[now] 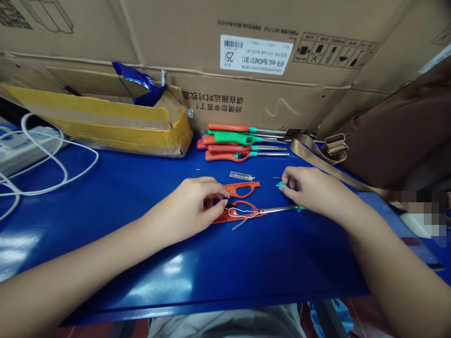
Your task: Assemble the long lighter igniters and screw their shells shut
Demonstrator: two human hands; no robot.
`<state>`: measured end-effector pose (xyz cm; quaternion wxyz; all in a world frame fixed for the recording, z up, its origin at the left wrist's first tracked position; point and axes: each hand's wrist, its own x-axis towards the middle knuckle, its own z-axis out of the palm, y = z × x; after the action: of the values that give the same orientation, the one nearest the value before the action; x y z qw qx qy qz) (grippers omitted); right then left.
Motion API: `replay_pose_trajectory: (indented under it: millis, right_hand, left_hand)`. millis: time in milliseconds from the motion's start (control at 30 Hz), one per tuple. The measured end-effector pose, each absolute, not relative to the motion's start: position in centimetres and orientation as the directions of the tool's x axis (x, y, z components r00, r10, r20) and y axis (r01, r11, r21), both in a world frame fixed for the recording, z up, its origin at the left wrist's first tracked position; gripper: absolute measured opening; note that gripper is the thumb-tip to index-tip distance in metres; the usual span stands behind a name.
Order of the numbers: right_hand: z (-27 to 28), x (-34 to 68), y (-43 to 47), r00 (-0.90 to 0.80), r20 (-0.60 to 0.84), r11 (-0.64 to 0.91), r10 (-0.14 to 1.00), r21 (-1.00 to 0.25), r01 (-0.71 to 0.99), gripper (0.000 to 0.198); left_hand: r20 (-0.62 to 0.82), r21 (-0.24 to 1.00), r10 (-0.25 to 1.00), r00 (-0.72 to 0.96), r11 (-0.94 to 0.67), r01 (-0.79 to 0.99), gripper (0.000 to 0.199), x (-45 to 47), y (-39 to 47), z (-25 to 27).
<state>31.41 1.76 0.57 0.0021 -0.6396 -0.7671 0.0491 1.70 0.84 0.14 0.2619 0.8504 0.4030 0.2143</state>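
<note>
An opened orange long-neck lighter lies on the blue table in two pieces: an upper shell half [243,189] and a lower half [243,205] with thin white wires and a metal tube [280,209]. My left hand [192,206] rests over their left ends, thumb and forefinger nearly together by a small black part; what they pinch is hidden. My right hand [310,190] is closed, with a small teal plastic piece [280,184] at its thumb and fingertips. A thin metal pin [277,178] shows beside those fingers. A clear fuel tank [241,176] lies between my hands.
Several assembled lighters [243,141] lie piled at the back. Behind stands a large cardboard box [169,33]. A yellow-taped carton [141,136] and a power strip [31,145] with white cables are left. A brown bag [384,126] with a strap and a phone-like slab [387,211] are right.
</note>
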Motion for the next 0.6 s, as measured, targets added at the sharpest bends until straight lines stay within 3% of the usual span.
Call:
replay_pose_trajectory:
  millis: [133,267,433,600]
  right_hand:
    - [0.3,30.9,1.5,-0.273,-0.016,0.267,0.962,-0.16,0.95,0.005]
    - [0.2,30.3,1.4,-0.298,-0.002,0.287,0.955,-0.258,0.922,0.02]
    - [0.4,28.5,0.5,-0.389,0.169,0.414,0.906,-0.55,0.725,0.021]
    - [0.3,26.6,-1.0,-0.569,0.318,0.649,0.758,-0.456,0.609,0.015]
  left_hand:
    - [0.215,0.619,0.8,0.56,-0.555,0.556,0.018,1.9,0.8,0.1]
    - [0.222,0.632,0.799,0.558,-0.554,0.542,0.018,2.0,0.9,0.1]
    - [0.235,0.711,0.83,0.506,-0.502,0.492,0.019,2.3,0.7,0.2]
    - [0.149,0.827,0.83,0.537,-0.402,0.393,0.022,2.8,0.5,-0.4]
